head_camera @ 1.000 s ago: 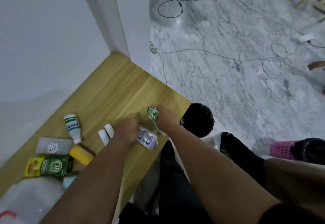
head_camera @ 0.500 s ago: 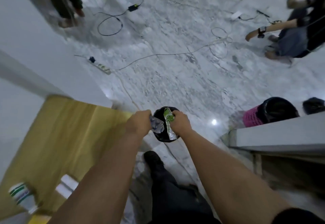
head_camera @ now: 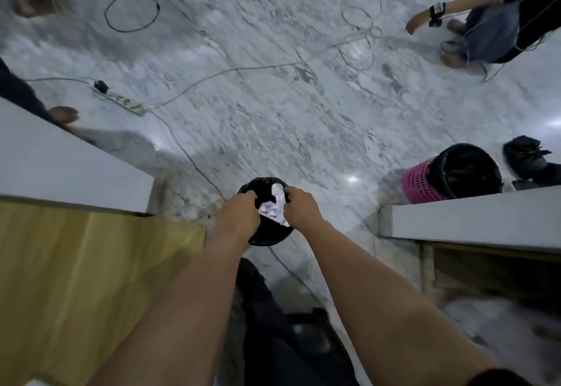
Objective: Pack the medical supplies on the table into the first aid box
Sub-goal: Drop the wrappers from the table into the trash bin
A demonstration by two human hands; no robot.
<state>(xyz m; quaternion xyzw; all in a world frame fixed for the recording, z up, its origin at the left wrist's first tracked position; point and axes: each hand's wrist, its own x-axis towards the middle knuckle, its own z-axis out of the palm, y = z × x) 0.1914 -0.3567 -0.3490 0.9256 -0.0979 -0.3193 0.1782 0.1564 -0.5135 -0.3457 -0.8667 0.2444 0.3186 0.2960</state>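
Observation:
My left hand (head_camera: 238,214) and my right hand (head_camera: 300,208) both grip a crumpled white wrapper with blue print (head_camera: 273,208). They hold it over a black bin (head_camera: 267,235) that stands on the floor just past the right end of the wooden table (head_camera: 91,279). The supplies and the first aid box are out of view.
A second table edge (head_camera: 473,218) lies to the right, with a pink basket lined in black (head_camera: 449,173) beyond it. Cables and a power strip (head_camera: 121,102) cross the marble floor. Another person (head_camera: 498,12) crouches at the far right; feet stand at the far left.
My head has turned from the table to the floor. Both hands carried the wrapper off the table and now hold it over the black bin; the bottles and boxes have left the view.

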